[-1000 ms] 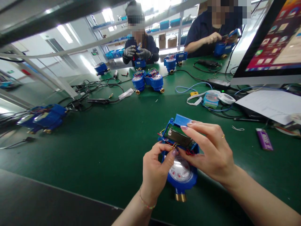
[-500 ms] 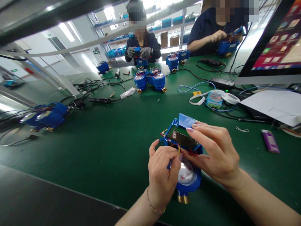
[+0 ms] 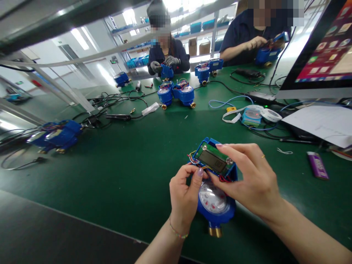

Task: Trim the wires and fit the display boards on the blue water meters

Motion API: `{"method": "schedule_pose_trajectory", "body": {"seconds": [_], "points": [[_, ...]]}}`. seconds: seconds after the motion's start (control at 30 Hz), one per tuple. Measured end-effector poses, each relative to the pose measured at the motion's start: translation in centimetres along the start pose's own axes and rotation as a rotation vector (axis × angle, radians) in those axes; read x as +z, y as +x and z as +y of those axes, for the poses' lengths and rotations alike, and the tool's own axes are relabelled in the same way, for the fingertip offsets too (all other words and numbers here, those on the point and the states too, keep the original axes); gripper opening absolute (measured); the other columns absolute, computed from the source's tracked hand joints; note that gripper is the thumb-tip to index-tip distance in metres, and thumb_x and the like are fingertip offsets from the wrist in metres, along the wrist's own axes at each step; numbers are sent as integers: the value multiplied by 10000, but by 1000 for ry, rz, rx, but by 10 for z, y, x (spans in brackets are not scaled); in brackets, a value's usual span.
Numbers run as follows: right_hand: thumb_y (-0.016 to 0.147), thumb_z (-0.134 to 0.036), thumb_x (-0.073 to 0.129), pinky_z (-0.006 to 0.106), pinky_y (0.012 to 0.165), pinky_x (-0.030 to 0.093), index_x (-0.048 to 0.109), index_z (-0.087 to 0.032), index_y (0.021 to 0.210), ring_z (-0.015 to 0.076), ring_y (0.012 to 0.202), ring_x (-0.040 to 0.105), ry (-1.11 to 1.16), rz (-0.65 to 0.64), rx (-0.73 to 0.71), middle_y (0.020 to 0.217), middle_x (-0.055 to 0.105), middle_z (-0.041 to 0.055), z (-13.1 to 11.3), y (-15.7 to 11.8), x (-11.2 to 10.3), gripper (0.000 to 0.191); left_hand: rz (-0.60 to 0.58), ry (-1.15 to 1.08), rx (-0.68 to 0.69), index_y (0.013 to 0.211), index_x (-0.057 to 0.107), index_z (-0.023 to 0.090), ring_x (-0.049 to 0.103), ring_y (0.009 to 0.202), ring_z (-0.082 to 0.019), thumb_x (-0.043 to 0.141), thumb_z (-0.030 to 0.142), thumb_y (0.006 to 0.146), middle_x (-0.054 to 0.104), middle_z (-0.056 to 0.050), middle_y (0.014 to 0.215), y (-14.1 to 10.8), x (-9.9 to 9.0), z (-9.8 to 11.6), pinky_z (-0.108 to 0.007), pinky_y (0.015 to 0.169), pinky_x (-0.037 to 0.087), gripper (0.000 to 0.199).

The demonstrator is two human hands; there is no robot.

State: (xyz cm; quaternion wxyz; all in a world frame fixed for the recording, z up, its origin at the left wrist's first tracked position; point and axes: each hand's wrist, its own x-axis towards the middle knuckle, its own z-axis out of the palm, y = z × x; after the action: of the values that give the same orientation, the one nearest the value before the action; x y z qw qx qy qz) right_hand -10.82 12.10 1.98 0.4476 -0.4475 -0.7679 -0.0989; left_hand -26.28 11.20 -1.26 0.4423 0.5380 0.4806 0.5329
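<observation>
In front of me a blue water meter [image 3: 216, 214] rests on the table, its round clear dial facing up and a brass pipe end towards me. Its electronics box [image 3: 235, 172] is uncovered, with a green circuit board and a grey display [image 3: 213, 161] in view. My right hand [image 3: 255, 178] grips the box's right side, fingers at the far edge and thumb along the near edge. Thumb and fingertips of my left hand [image 3: 185, 190] pinch together at the near left corner, on thin yellow wires [image 3: 205, 168]. Red wires [image 3: 225, 179] lie by my right thumb.
More blue meters stand at the middle back [image 3: 183, 95] and far left [image 3: 64, 135]. Cables [image 3: 118, 116] stretch along the left. A monitor [image 3: 316, 55], paper [image 3: 321, 123], tape roll [image 3: 271, 114] and purple lighter [image 3: 317, 165] lie rightward. Two co-workers handle meters across the table.
The blue lid has tipped back from beneath my right fingers, showing more of the board and display. My left hand has shifted slightly left. The gloved co-worker's blue part has lowered.
</observation>
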Motion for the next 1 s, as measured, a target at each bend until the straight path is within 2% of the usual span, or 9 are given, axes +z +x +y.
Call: {"method": "schedule_pose_trajectory", "body": {"seconds": [0.13,0.3,0.37,0.47,0.57,0.67,0.8,0.9,1.0], "points": [[776,-177,664,411,757,509,531,-131,1161,267,889,558,5,-4,-4,996,576,129,-2,1,0,409,-14,30,10,772,620,166,615,695,-129,573,308,870,673,-18,743,3,-3,-2,-231,672,487,179],[772,-193,656,394,748,508,540,-129,1147,259,887,560,32,-11,53,984,576,122,-4,3,0,398,100,326,298,775,601,180,653,786,-173,568,246,857,686,-30,746,4,-2,-5,-276,742,506,111],[760,-205,661,387,752,508,541,-143,1143,255,894,561,58,-13,108,985,578,111,-5,2,2,407,105,362,361,750,571,186,640,752,-158,553,230,860,673,-23,740,5,-1,-5,-267,728,502,120],[741,-224,667,392,756,514,533,-177,1141,250,897,562,147,-43,230,985,571,89,-7,-2,9,424,38,290,317,702,507,188,580,673,-126,499,244,885,611,-9,724,5,1,-7,-236,646,474,191],[721,-245,667,388,765,525,525,-179,1149,240,908,558,246,-95,333,1005,549,81,-8,-5,14,455,-18,264,289,679,478,188,544,667,-123,462,250,895,562,-4,708,4,0,-9,-235,629,449,225],[694,-267,663,371,764,537,523,-163,1165,231,920,561,344,-171,363,1032,539,86,-4,-4,12,501,-22,285,338,667,471,189,543,669,-127,463,228,880,558,-2,693,5,-2,-9,-244,639,442,217],[731,-317,649,345,730,558,543,-184,1150,224,920,606,613,-354,462,1034,590,74,12,2,6,452,-28,278,345,645,439,193,541,663,-123,459,207,868,542,7,671,6,-3,-7,-238,635,435,225],[699,-320,718,385,805,547,529,-189,1180,239,956,616,648,-421,520,1084,615,77,21,5,6,533,-69,278,338,640,436,195,529,649,-121,467,206,855,532,11,669,8,-4,-5,-237,633,432,217],[679,-304,751,396,830,540,486,-205,1251,244,985,614,668,-454,507,1156,600,81,26,5,8,639,-108,270,354,640,439,195,512,634,-116,475,196,838,510,23,650,9,-5,-4,-236,642,425,202]]}}
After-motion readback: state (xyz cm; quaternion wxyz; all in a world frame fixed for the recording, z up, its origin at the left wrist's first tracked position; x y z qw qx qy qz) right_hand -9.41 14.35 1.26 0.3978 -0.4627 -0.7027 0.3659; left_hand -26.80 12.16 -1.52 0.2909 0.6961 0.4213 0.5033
